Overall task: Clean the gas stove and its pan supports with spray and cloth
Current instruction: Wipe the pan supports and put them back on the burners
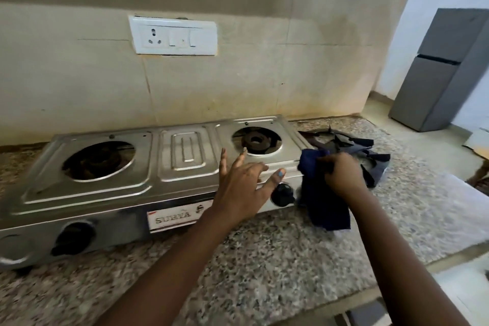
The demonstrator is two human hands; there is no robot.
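Note:
A steel two-burner gas stove point(111, 167) stands on the granite counter, both burners bare of pan supports. My left hand point(243, 188) rests with fingers spread on the stove's front right top, just in front of the right burner point(255, 140). My right hand point(344, 174) grips a dark blue cloth point(325, 206) at the stove's right end, beside the right knob point(283, 194). Black pan supports point(370, 153) lie stacked on the counter right of the stove, partly hidden by my right hand. No spray bottle shows.
The speckled granite counter point(264, 259) runs in front and to the right, ending at an edge on the right. A white socket plate point(174, 36) is on the tiled wall behind. A grey fridge point(444, 71) stands far right. The left knob point(72, 238) faces forward.

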